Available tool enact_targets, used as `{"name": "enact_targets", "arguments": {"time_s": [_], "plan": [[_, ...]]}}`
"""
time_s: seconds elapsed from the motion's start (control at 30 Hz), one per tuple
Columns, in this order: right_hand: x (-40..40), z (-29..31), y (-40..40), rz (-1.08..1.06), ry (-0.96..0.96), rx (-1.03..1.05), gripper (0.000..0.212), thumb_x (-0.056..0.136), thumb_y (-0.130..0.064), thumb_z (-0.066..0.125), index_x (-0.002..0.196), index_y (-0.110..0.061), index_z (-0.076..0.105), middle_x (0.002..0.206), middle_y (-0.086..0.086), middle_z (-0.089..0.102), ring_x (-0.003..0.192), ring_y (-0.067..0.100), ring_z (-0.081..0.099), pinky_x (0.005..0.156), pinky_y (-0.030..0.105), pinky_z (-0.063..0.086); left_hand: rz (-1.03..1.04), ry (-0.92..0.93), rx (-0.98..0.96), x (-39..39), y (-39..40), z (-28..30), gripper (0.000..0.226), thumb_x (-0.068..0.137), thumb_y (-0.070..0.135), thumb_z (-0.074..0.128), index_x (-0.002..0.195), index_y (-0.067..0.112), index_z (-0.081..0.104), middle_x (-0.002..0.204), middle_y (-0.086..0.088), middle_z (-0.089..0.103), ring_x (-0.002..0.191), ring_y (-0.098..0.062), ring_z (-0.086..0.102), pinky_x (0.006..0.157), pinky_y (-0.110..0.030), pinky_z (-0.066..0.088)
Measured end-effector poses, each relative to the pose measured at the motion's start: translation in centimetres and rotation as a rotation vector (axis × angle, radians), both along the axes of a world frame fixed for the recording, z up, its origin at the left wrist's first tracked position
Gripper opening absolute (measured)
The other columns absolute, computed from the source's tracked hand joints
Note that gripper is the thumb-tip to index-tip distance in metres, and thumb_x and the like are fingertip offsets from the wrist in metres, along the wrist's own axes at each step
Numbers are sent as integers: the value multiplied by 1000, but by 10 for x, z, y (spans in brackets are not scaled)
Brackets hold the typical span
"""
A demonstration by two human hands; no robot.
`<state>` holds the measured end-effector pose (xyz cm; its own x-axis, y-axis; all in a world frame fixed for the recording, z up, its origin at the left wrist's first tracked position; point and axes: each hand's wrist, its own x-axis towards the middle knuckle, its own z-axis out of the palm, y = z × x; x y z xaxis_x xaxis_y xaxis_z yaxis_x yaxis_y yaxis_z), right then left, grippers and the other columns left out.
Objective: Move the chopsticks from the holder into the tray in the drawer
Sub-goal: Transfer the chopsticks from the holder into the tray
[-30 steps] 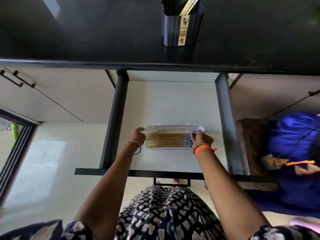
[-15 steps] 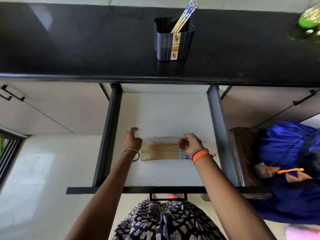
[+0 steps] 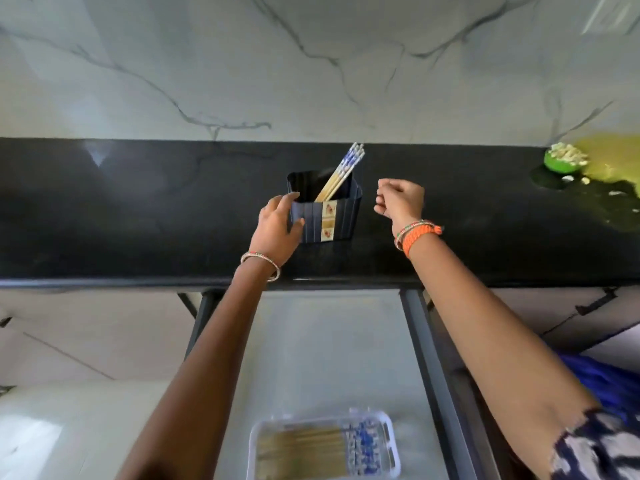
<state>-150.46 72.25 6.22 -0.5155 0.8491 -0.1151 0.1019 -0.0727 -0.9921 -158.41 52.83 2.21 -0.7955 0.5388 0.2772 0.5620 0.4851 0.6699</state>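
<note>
A dark ribbed holder [image 3: 334, 218] stands on the black counter [image 3: 138, 216]. A few chopsticks [image 3: 341, 174] with blue-patterned tops lean out of it to the upper right. My left hand [image 3: 278, 230] wraps the holder's left side, fingers on its rim. My right hand [image 3: 400, 200] hovers just right of the holder, fingers loosely curled, holding nothing. Below, in the open white drawer [image 3: 329, 351], a clear tray [image 3: 389, 455] holds several chopsticks [image 3: 322, 452] lying flat, blue ends to the right.
A green bowl [image 3: 562, 161] of pale bits sits at the counter's far right, with crumbs beside it. A marble wall rises behind the counter. Dark drawer rails [image 3: 436, 368] run along both sides. Blue cloth [image 3: 602, 382] lies at the lower right.
Both hands left the tray in the drawer and rose to the counter. The left hand took hold of the holder; the right came up beside it. The view tilted upward.
</note>
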Motion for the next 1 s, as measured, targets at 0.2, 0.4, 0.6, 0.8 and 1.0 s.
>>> {"name": "enact_targets", "arguments": {"time_s": [0.2,0.4,0.6,0.8,1.0], "plan": [[-83,-9,51,61,-95,151,28,86,-11,61,103,11,64,105,32,66,99,44,64,92,52,52,11,26,-108,-52,27,-20,42,89,27,55,130,18,48,142,-11,39,137,-29,26,111,-43,29],[-118,-22,66,139,21,-55,25,85,-9,66,110,-8,66,98,7,68,92,20,67,66,26,56,24,61,-35,-59,34,-39,26,88,25,57,112,17,60,136,-9,46,134,-27,30,107,-39,31],[-121,-28,71,87,86,-95,16,83,-6,69,98,-1,67,88,8,69,80,16,68,64,22,58,35,45,-12,-59,35,-41,24,87,25,58,110,19,60,139,-9,45,133,-27,33,104,-40,36],[-106,-8,67,23,119,-94,20,83,-2,68,101,3,67,81,6,68,69,9,65,63,22,59,46,1,-10,-53,34,-33,31,87,25,58,117,20,56,140,-8,43,131,-27,36,104,-41,38],[-47,69,60,-56,319,-41,16,84,0,65,100,2,67,76,3,65,72,12,65,65,24,59,132,-47,89,-36,14,-13,48,87,21,58,132,17,41,140,-10,43,128,-25,42,104,-41,43]]}}
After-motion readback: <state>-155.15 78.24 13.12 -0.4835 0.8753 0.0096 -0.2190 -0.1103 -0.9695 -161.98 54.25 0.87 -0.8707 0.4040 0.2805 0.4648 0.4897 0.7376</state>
